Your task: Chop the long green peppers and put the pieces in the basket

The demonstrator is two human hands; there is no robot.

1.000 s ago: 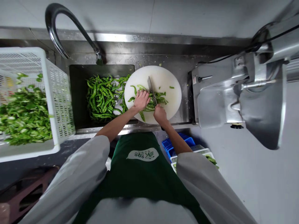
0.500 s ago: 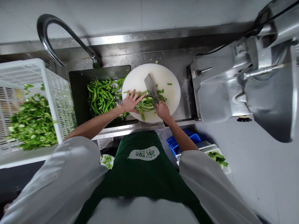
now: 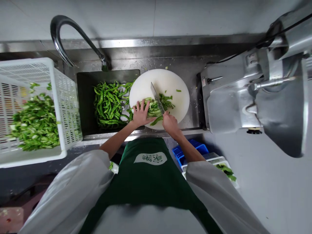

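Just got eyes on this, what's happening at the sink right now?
A person's right hand grips a cleaver over a bunch of green peppers on a round white board. The left hand is spread on the bunch, left of the blade. Cut pieces lie right of it. More whole peppers sit in the sink.

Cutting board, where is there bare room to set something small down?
The cutting board is bare along its far rim, beyond the knife, and along its right rim. The narrow counter strip before the metal machine holds only specks. The near middle is crowded: left hand, right hand, green peppers.
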